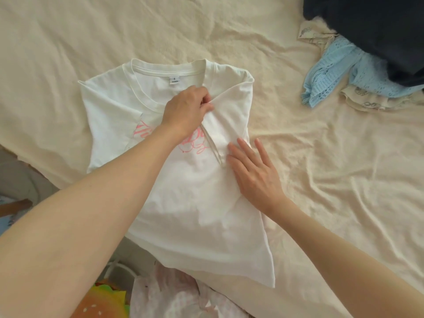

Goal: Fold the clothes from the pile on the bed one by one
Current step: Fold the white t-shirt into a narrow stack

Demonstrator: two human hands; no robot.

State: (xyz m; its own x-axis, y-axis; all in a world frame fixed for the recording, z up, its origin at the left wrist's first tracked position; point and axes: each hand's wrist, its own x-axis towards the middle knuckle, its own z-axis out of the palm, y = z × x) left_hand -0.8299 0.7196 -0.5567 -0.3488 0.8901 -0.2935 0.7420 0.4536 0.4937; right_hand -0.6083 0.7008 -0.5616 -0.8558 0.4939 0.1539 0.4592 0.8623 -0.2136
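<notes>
Fingers of the left hand [185, 106] are pinched on the folded-in sleeve of a white T-shirt [183, 184], while the right hand [252, 173] is laid flat on the fold. The shirt is spread collar-away on the bed [68, 42], its long axis running toward the person; the unfolded sleeve lies left, likelier reached by the left hand.

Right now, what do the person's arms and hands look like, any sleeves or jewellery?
Both forearms are bare, with no sleeves in view. The left hand and right hand wear no gloves, and no rings, watch or bracelets show. The nails look short and unpainted.
</notes>
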